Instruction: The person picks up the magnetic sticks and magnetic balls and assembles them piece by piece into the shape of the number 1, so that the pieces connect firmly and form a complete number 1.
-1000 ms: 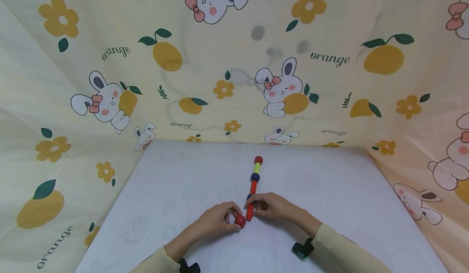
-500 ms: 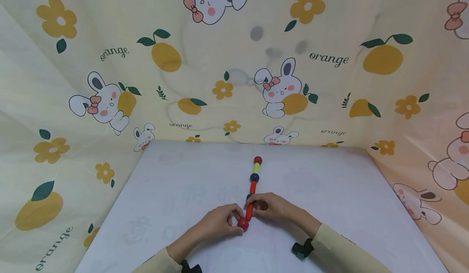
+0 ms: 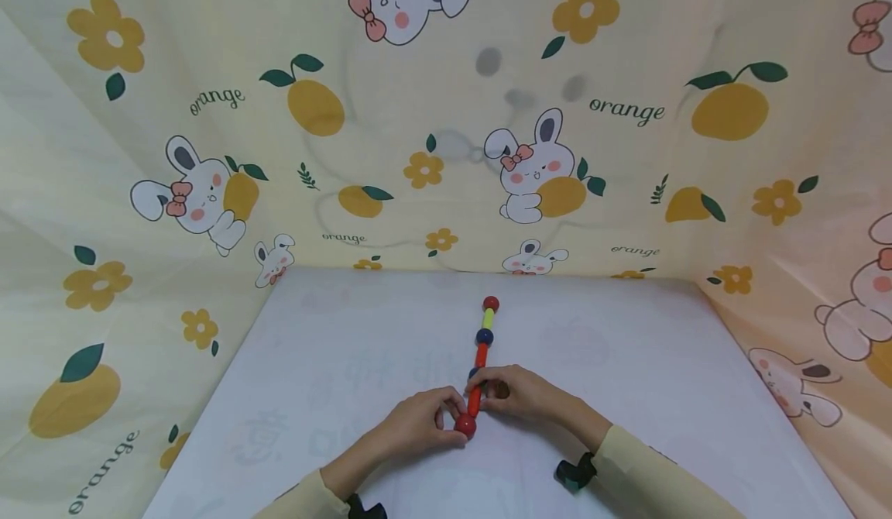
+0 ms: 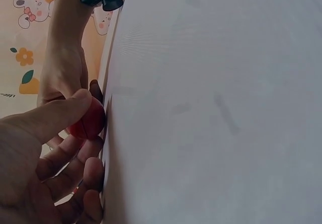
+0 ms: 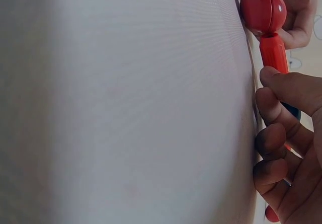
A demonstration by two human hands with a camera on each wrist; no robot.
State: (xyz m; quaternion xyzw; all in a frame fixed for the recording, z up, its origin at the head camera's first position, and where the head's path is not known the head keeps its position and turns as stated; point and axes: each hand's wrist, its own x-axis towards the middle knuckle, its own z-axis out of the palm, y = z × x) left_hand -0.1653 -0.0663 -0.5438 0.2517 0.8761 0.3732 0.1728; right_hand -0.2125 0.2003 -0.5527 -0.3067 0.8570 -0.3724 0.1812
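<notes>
My left hand (image 3: 416, 421) pinches a red ball (image 3: 465, 425) between thumb and fingers, at the near end of a straight chain of rods and balls lying on the table. In the right wrist view that ball meets the tip of an orange-red rod (image 5: 273, 53). My right hand (image 3: 524, 395) grips this rod by the dark blue ball (image 3: 475, 375), which its fingers partly hide. Farther along come another orange-red rod (image 3: 482, 355), a second dark blue ball (image 3: 485, 337), a yellow-green rod (image 3: 488, 319) and a red ball (image 3: 491, 304) at the far end.
The white table (image 3: 613, 364) lies under both hands. A cloth (image 3: 390, 132) printed with rabbits, oranges and flowers hangs behind and along its sides. Dark green-black devices, such as the one by the right wrist (image 3: 576, 472), are strapped near each sleeve.
My left hand has brought the red ball rightward and slightly nearer, from beside the rod to its near tip. The right hand and the rest of the chain have stayed in place.
</notes>
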